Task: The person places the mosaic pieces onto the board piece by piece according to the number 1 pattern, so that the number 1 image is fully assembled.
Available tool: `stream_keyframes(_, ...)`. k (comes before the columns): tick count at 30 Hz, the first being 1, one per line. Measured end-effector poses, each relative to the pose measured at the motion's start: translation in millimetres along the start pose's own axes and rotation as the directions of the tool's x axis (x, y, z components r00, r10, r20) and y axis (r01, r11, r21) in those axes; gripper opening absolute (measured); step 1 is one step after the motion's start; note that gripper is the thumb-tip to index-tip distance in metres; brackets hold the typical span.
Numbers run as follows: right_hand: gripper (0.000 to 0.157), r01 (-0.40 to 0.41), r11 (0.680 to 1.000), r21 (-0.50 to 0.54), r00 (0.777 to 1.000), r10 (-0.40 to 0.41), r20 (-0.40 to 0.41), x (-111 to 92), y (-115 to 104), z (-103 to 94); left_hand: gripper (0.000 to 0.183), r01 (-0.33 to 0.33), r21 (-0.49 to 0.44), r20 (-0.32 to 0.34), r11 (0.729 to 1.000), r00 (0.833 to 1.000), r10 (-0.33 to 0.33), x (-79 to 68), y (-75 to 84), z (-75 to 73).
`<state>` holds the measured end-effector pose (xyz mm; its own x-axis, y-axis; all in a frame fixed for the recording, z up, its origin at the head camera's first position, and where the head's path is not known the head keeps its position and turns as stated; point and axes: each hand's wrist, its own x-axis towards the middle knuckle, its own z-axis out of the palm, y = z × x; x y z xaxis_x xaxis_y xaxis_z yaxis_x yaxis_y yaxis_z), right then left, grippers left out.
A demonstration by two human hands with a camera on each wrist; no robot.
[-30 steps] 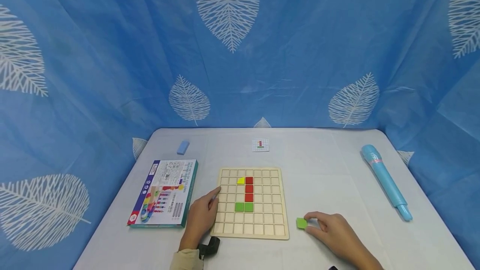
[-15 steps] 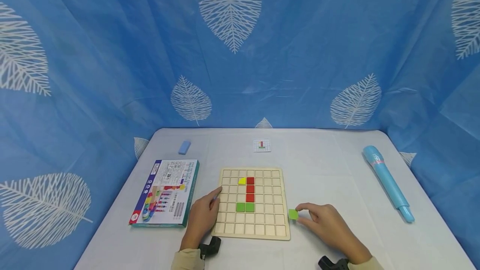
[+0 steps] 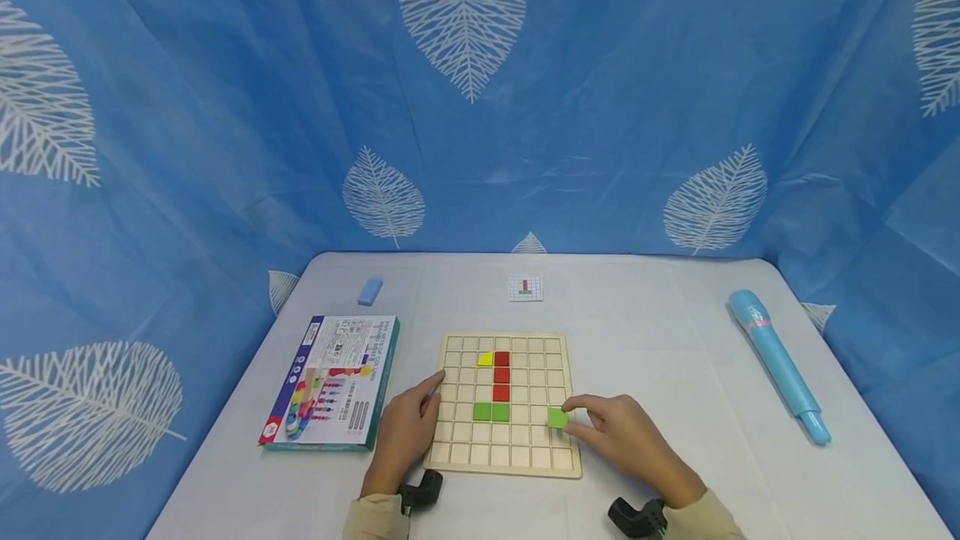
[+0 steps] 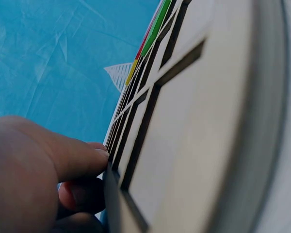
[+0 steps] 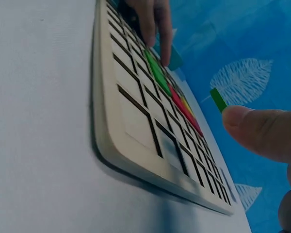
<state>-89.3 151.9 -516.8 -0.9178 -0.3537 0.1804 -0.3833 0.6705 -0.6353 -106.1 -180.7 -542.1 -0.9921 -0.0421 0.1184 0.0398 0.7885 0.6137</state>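
In the head view a square wooden grid board (image 3: pixel 525 444) lies on the table. Set in its cells are a yellow tile (image 3: pixel 486 358), a column of red tiles (image 3: pixel 501 375) and two green tiles (image 3: pixel 491 412). My left hand (image 3: pixel 405 432) rests at the board's left edge, fingers largely straight and touching it; the left wrist view shows the thumb and fingers (image 4: pixel 82 158) close against that edge. Between thumb and index finger, my right hand (image 3: pixel 626 436) pinches another green tile (image 3: pixel 557 417) over the board's right side. The right wrist view shows this green tile (image 5: pixel 218 99) raised above the board.
A small pattern card (image 3: pixel 525 288) lies behind the board. To the left are a boxed toy set (image 3: pixel 333 382) and a small blue block (image 3: pixel 370 291). A light-blue microphone-shaped object (image 3: pixel 776 361) lies at the right. Blue leaf-patterned cloth surrounds the table.
My right hand has carried the green tile leftward, from beside the board to over its right columns. The left hand has stayed at the board's edge.
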Motion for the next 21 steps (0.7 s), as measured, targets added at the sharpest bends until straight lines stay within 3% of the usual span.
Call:
stream_keyframes(8,0.015,0.041,0.998,0.037,0.998,-0.043,0.056,13,-5,12.9,0.036,0.002,0.002,-0.003,1.0,1.0,-0.002,-0.3,0.2,1.1)
stream_keyframes(21,0.017,0.064,0.998,0.001,0.998,-0.064,0.03,29,-8,30.8,0.037,0.012,0.005,0.01,1.0,1.0,-0.012,1.3,0.2,-0.1)
